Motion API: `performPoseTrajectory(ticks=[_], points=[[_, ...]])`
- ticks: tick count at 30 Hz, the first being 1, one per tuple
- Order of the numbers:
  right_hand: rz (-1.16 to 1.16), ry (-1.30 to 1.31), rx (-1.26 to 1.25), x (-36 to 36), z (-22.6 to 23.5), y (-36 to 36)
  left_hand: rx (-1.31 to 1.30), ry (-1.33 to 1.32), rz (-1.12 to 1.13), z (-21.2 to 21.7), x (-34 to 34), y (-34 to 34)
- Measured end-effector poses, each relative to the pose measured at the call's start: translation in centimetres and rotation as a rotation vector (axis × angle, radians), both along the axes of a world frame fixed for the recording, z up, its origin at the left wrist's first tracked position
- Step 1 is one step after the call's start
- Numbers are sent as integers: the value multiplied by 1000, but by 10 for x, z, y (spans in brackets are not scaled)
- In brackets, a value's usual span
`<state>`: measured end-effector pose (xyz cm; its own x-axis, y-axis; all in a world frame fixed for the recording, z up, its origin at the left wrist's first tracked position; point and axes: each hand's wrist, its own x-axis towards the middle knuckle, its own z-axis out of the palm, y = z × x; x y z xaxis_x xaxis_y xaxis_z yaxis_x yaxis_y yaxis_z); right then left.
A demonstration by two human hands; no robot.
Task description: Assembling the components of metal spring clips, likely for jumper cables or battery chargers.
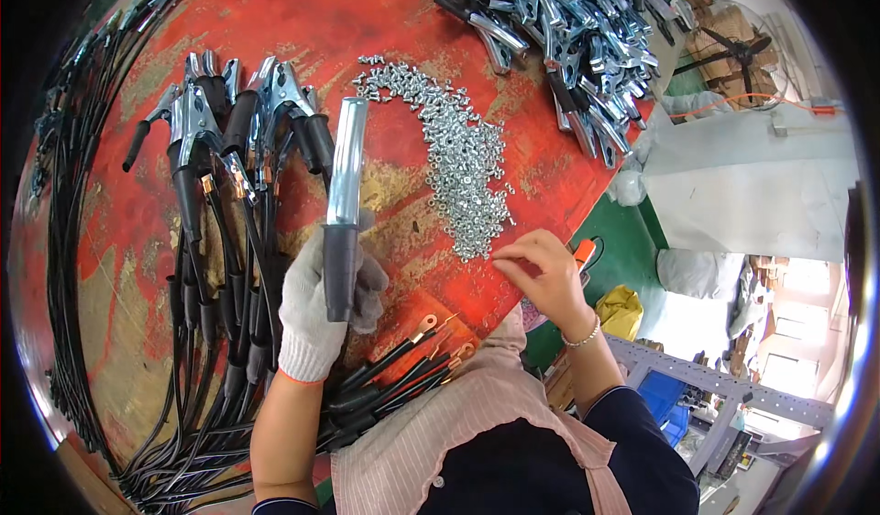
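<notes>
We observe the left hand [307,313], in a white knitted glove, closed around the black handle [340,267] of a metal clamp [346,171]. The clamp stands near the middle of the scene, above the red table [247,11], its bare metal end pointing to the far side. The right hand [550,276], bare, is at the near end of a heap of small nuts and screws [467,185]. Its thumb and fingertips are drawn close together; we cannot tell whether a piece sits between them. A bracelet [580,333] circles the right wrist.

Far right, we record a large pile of clamps [587,52]. To the left lie more clamps [195,121] beside black cables [234,318]. Near side: cable ends with copper lugs [426,324] lie between us and the heap. Beyond the table, right, a fan [739,54] stands.
</notes>
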<state>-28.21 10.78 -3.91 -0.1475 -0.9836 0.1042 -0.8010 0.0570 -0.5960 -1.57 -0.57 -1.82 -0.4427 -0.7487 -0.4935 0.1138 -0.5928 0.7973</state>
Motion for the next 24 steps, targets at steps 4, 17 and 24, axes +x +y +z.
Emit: performPoseTrajectory(ticks=[4,17,24], points=[[-73,81,-56,14,-9,0,-22,65,-26,-5,1,2],[-34,-54,-75,29,15,-14,-64,-113,-85,-9,-6,12],[191,15,-275,73,31,-61,-377,-312,-198,2,-11,17]])
